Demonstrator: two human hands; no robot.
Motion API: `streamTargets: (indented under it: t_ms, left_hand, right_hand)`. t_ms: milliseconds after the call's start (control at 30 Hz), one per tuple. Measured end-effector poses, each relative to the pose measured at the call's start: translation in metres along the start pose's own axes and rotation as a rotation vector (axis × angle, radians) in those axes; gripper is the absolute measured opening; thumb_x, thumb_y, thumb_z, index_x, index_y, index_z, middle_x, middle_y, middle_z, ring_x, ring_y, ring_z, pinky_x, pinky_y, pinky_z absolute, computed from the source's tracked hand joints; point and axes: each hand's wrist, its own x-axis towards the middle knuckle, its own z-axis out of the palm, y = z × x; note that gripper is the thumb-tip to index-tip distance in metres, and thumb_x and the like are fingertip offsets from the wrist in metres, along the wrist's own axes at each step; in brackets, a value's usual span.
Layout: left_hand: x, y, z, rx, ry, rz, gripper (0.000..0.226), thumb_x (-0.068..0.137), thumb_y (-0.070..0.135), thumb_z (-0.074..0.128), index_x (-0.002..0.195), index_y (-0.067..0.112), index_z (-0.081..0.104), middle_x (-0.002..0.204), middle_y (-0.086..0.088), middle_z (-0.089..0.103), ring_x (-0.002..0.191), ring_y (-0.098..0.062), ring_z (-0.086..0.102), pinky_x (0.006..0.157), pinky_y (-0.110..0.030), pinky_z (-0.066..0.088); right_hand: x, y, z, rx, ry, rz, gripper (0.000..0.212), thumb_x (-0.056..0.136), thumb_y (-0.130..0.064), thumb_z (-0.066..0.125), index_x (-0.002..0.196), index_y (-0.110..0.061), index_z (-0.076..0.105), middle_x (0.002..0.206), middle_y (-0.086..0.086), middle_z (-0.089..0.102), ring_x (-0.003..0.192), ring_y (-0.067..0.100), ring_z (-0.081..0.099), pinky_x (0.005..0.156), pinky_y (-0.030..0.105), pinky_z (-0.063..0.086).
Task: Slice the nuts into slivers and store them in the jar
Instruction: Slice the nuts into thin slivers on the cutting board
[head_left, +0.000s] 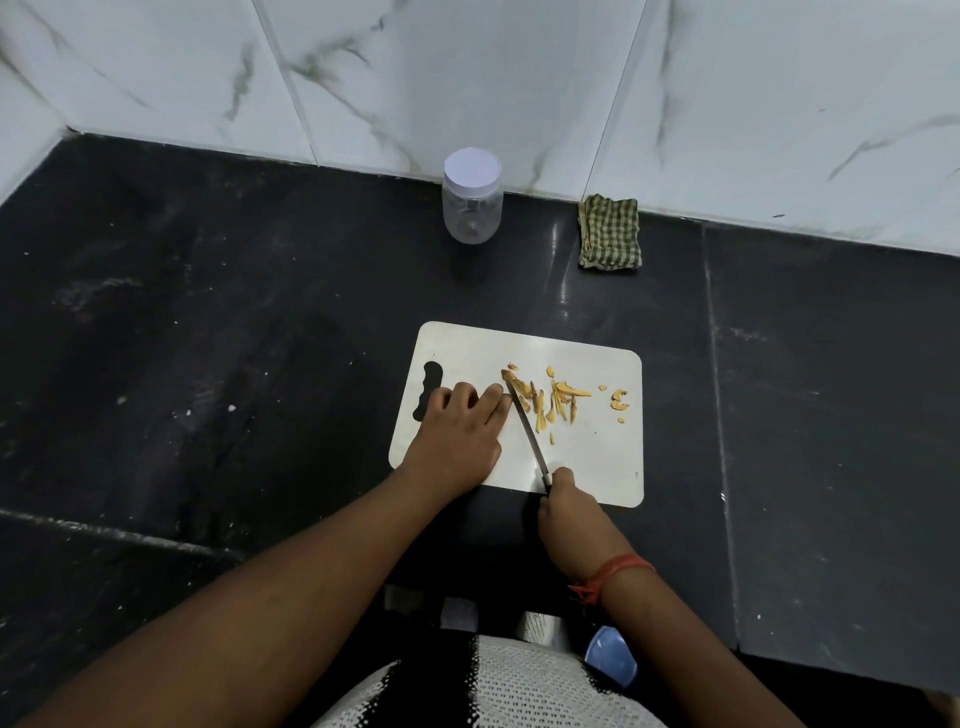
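Note:
A white cutting board lies on the black counter. Yellow nut slivers are scattered over its middle, with a few larger pieces towards the right edge. My right hand grips the handle of a thin knife, whose blade slants up to the left, its tip among the slivers. My left hand rests on the board with curled fingers right beside the blade; whatever it pins is hidden under the fingertips. A clear plastic jar with a white lid on stands at the back by the wall.
A folded green checked cloth lies at the back right against the marble wall. The black counter stretches wide to the left and right of the board. A blue object shows below the counter's front edge.

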Motion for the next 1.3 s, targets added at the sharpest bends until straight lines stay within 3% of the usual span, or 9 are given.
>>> streamTargets:
  t_ms: [200, 367, 433, 533, 600, 667, 867, 1100, 1300]
  left_hand:
    - [-0.001, -0.001, 0.003, -0.012, 0.022, -0.012, 0.056, 0.087, 0.032, 0.053, 0.139, 0.012, 0.049, 0.136, -0.004, 0.047, 0.101, -0.028, 0.050, 0.086, -0.045, 0.042]
    - [-0.002, 0.001, 0.005, -0.017, 0.029, -0.023, 0.056, 0.088, 0.032, 0.051, 0.140, 0.013, 0.047, 0.137, -0.004, 0.047, 0.103, -0.029, 0.050, 0.087, -0.046, 0.041]
    - [-0.003, 0.002, 0.004, -0.032, 0.038, -0.032, 0.055, 0.086, 0.031, 0.053, 0.138, 0.013, 0.049, 0.136, -0.004, 0.048, 0.103, -0.028, 0.050, 0.087, -0.046, 0.042]
    - [-0.002, 0.004, 0.001, -0.105, 0.081, -0.092, 0.052, 0.084, 0.027, 0.057, 0.135, 0.016, 0.055, 0.134, -0.002, 0.053, 0.105, -0.027, 0.052, 0.088, -0.044, 0.043]
    - [-0.004, 0.009, -0.001, -0.194, 0.122, -0.128, 0.049, 0.086, 0.025, 0.058, 0.134, 0.016, 0.058, 0.133, -0.001, 0.056, 0.109, -0.026, 0.053, 0.092, -0.044, 0.044]
    - [-0.007, 0.017, -0.002, -0.242, 0.151, -0.128, 0.045, 0.090, 0.027, 0.057, 0.133, 0.016, 0.059, 0.132, -0.001, 0.057, 0.112, -0.024, 0.053, 0.095, -0.044, 0.044]
    - [-0.002, 0.031, -0.004, -0.276, 0.179, -0.141, 0.033, 0.091, 0.031, 0.065, 0.121, 0.018, 0.066, 0.118, 0.000, 0.061, 0.105, -0.023, 0.055, 0.094, -0.042, 0.046]
    - [0.016, 0.033, -0.004, -0.174, 0.145, 0.042, 0.022, 0.080, 0.004, 0.068, 0.099, 0.015, 0.068, 0.100, -0.005, 0.063, 0.087, -0.026, 0.057, 0.076, -0.040, 0.048]
    - [0.044, 0.050, -0.018, -0.357, 0.183, -0.051, 0.009, 0.088, 0.008, 0.063, 0.095, 0.014, 0.064, 0.090, -0.004, 0.061, 0.078, -0.025, 0.058, 0.069, -0.040, 0.049]
  right_hand:
    - [-0.019, 0.016, 0.006, -0.006, -0.036, 0.041, 0.023, 0.097, -0.006, 0.037, 0.120, -0.008, 0.039, 0.087, 0.013, 0.064, 0.069, 0.023, 0.057, 0.061, 0.034, 0.042]
    - [-0.033, 0.027, -0.001, 0.002, -0.112, 0.063, 0.011, 0.100, -0.016, 0.039, 0.109, -0.010, 0.040, 0.098, 0.011, 0.062, 0.088, 0.028, 0.062, 0.068, 0.031, 0.043]
    - [-0.038, 0.026, -0.006, 0.123, -0.115, 0.026, 0.006, 0.099, -0.021, 0.042, 0.100, -0.015, 0.044, 0.088, 0.004, 0.061, 0.075, 0.019, 0.061, 0.060, 0.031, 0.042]
    - [-0.049, 0.020, -0.015, 0.530, -0.104, 0.036, 0.011, 0.099, -0.024, 0.047, 0.088, -0.022, 0.046, 0.062, -0.001, 0.048, 0.047, 0.013, 0.043, 0.044, 0.027, 0.035]
    - [-0.052, 0.017, -0.021, 0.780, -0.085, 0.074, 0.015, 0.100, -0.024, 0.045, 0.088, -0.016, 0.042, 0.057, 0.000, 0.038, 0.041, 0.014, 0.032, 0.039, 0.023, 0.027]
    - [-0.050, 0.017, -0.026, 0.881, -0.048, 0.087, 0.016, 0.101, -0.024, 0.044, 0.089, -0.014, 0.041, 0.060, 0.002, 0.036, 0.041, 0.015, 0.029, 0.039, 0.023, 0.025]
    - [-0.044, 0.021, -0.030, 0.930, 0.021, 0.085, 0.017, 0.102, -0.023, 0.044, 0.089, -0.014, 0.039, 0.060, 0.003, 0.037, 0.040, 0.016, 0.028, 0.039, 0.023, 0.026]
    - [-0.046, 0.026, -0.034, 0.931, 0.049, 0.077, 0.018, 0.102, -0.023, 0.044, 0.089, -0.013, 0.038, 0.059, 0.004, 0.036, 0.040, 0.017, 0.028, 0.038, 0.024, 0.027]
    - [-0.045, 0.033, -0.044, 0.944, 0.098, 0.072, 0.017, 0.102, -0.020, 0.043, 0.089, -0.010, 0.037, 0.056, 0.003, 0.036, 0.038, 0.016, 0.028, 0.038, 0.023, 0.027]
